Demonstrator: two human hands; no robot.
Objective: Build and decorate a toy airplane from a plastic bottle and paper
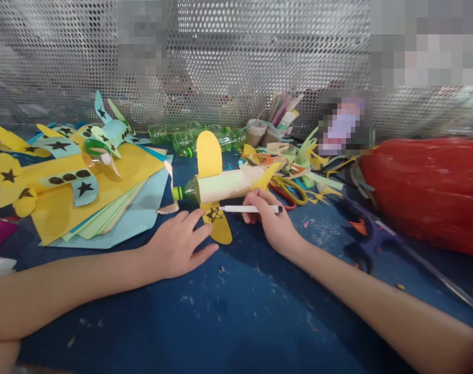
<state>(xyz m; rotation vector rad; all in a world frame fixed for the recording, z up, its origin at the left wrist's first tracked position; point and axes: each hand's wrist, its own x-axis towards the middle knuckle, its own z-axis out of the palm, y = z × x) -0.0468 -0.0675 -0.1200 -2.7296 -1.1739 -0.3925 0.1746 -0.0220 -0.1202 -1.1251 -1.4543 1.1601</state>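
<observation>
A bottle airplane lies on its side, its body wrapped in pale paper, with yellow paper wings and tail and a green bottle neck pointing left. On its near wing is a black outlined star. My left hand lies flat with fingers spread, its fingertips touching that wing. My right hand pinches a white marker, whose tip is at the star and whose black end points right. A pale paper propeller strip sits beside the bottle cap.
Finished-looking paper planes rest on coloured paper sheets at left. Green bottles, cups, paper scraps and yellow-and-red scissors lie behind. A purple glue gun and red plastic bag are right, on the blue table.
</observation>
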